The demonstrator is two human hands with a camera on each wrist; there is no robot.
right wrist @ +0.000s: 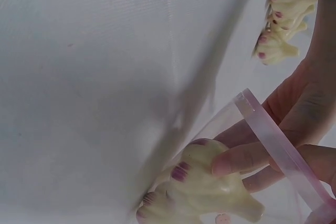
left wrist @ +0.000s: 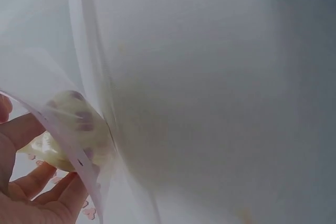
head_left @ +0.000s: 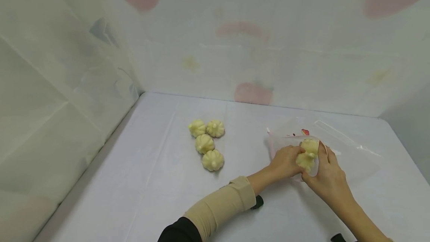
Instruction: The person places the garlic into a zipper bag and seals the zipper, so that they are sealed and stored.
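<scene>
A clear zip bag (head_left: 352, 156) with a pink-edged mouth lies at the right of the table, garlic bulbs (head_left: 306, 156) showing at its opening. My left hand (head_left: 287, 161) reaches into the mouth. In the right wrist view its fingers (right wrist: 239, 159) are against a cream garlic bulb (right wrist: 207, 174) with purple marks. The left wrist view shows fingers on both sides of a bulb (left wrist: 71, 129), partly behind the pink bag edge (left wrist: 63, 148). With thumb and fingers apart across the opening, my right hand (head_left: 327, 176) holds the bag's rim.
Several more garlic bulbs (head_left: 205, 144) sit in a cluster left of the hands. A small black object (head_left: 258, 202) shows beside the left sleeve, another (head_left: 337, 238) at the bottom edge. A patterned sheet (head_left: 201, 47) stands behind the white table (head_left: 161, 182).
</scene>
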